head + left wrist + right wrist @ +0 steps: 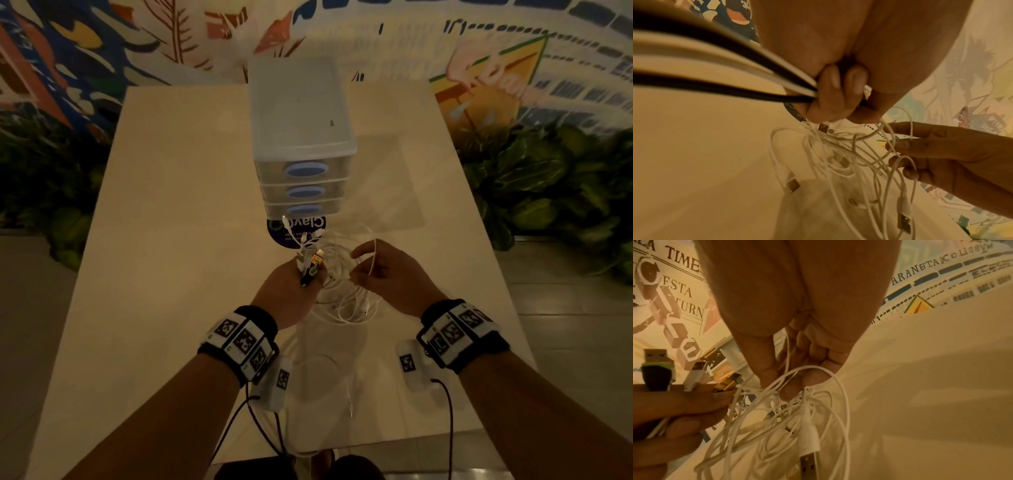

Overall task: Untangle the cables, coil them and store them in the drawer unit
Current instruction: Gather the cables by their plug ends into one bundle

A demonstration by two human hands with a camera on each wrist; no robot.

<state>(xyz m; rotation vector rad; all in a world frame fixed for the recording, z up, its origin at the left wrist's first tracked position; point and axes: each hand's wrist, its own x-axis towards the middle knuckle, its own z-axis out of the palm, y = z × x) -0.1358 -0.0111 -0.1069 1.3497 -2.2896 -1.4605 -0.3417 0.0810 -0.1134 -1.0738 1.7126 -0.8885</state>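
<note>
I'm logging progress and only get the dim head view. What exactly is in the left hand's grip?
Observer: The left hand grips three cables in a fist. Their plugs stand out of its grip: a black-and-green plug, a white plug and a gold plug.
Operator: And the right hand?
Observer: The right hand pinches one loop of the white cables between thumb and fingers.
Operator: Any loose ends?
Observer: Yes, a white USB plug hangs below the right hand, and nothing holds it.
</note>
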